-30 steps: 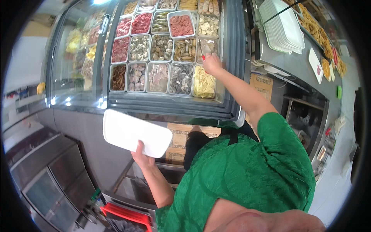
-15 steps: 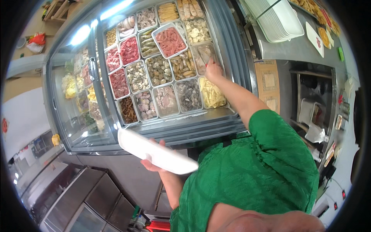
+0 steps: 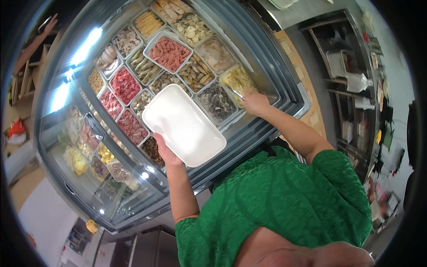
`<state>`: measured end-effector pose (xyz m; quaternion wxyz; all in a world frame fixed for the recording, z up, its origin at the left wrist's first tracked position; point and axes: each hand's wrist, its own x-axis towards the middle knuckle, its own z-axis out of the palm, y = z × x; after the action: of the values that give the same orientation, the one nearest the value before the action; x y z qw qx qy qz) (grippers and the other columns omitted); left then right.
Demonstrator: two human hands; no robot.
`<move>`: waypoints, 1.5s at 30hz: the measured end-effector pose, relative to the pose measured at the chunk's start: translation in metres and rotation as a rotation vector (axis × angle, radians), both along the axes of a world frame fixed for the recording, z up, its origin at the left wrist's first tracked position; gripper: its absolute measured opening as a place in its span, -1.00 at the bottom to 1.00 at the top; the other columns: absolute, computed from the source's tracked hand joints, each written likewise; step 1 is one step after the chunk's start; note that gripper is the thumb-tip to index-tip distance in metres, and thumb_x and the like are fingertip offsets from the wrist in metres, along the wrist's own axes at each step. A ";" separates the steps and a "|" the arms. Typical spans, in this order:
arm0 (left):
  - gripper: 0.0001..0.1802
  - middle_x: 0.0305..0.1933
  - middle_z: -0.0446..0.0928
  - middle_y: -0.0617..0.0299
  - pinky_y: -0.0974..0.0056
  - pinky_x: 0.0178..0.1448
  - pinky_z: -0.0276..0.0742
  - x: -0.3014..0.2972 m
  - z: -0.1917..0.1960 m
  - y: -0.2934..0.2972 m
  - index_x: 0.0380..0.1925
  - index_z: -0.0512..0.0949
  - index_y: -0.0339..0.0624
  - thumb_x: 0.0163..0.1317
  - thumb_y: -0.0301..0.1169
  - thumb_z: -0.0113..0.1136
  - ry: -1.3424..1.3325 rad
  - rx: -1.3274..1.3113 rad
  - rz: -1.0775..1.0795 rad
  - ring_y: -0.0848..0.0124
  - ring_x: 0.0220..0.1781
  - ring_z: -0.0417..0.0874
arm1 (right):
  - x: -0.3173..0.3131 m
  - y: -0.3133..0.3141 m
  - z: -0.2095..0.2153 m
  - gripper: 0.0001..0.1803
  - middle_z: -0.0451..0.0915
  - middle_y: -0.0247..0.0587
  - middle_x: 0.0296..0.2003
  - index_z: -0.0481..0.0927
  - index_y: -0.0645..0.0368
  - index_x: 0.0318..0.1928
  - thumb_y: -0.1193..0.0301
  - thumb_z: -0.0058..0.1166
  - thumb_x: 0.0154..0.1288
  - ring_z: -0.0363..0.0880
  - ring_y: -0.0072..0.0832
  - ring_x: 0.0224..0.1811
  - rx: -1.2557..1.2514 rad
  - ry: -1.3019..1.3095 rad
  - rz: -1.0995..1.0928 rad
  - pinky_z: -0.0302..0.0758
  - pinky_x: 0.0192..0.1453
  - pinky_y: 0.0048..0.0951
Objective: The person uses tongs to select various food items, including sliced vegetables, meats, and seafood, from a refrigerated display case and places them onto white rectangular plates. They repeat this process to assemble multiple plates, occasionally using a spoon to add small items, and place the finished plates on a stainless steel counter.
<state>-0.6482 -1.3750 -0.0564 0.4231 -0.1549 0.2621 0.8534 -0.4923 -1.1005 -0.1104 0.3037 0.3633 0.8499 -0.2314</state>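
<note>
My left hand (image 3: 165, 151) grips the edge of an empty white rectangular tray (image 3: 184, 124). The tray is held over the near part of an open display chiller, hiding some of the tubs below. Fingers closed, my right hand (image 3: 256, 103) holds a slim metal utensil (image 3: 239, 95), perhaps tongs, with its tip at a tub of pale yellow strips (image 3: 238, 80). Whether it pinches any strips cannot be made out. Beside that tub are grey-black slices (image 3: 216, 102) and a tub of pale translucent pieces (image 3: 215, 54).
The chiller's frame (image 3: 284, 95) rims the tubs on my right. A sliding glass door (image 3: 84, 142) covers the left side. A tub of pink meat strips (image 3: 169, 53) sits raised on others. Another person's hand (image 3: 50, 24) shows at far left; metal shelving (image 3: 351, 89) stands at right.
My right hand has moved from the tub of translucent pieces to the yellow strips nearer me. My left hand has raised the tray over the chiller, its inside now showing. The view has turned.
</note>
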 end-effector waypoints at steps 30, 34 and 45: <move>-0.32 0.23 0.28 0.00 -0.02 0.24 0.29 -0.009 -0.098 0.045 0.25 0.11 -0.23 0.30 0.03 -0.17 -0.254 -0.015 -0.407 0.07 0.19 0.36 | -0.020 0.034 0.018 -0.49 0.57 0.01 -0.14 0.55 0.33 -0.16 0.11 -0.03 0.07 0.55 -0.16 -0.07 -0.190 -0.490 0.010 0.45 -0.01 -0.24; -0.33 0.21 0.30 0.02 0.01 0.23 0.32 -0.005 -0.109 0.055 0.24 0.13 -0.24 0.30 0.02 -0.16 -0.267 -0.019 -0.445 0.09 0.19 0.38 | -0.018 0.031 0.012 -0.53 0.58 0.02 -0.17 0.58 0.33 -0.23 0.14 -0.02 0.06 0.55 -0.15 -0.09 -0.164 -0.429 -0.061 0.46 -0.03 -0.23; -0.40 0.10 0.41 0.07 0.08 0.12 0.46 -0.016 -0.175 0.099 0.17 0.20 -0.24 0.30 -0.03 -0.09 -0.268 -0.151 -0.659 0.18 0.06 0.50 | -0.036 0.026 0.017 -0.65 0.60 0.04 -0.28 0.59 0.35 -0.29 0.31 -0.04 0.04 0.59 -0.15 -0.20 -0.209 -0.322 -0.212 0.50 -0.14 -0.26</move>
<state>-0.6638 -1.2758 -0.2311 0.6933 -0.2036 0.3024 0.6216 -0.5284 -1.0742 -0.0935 0.4454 0.4496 0.7188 -0.2877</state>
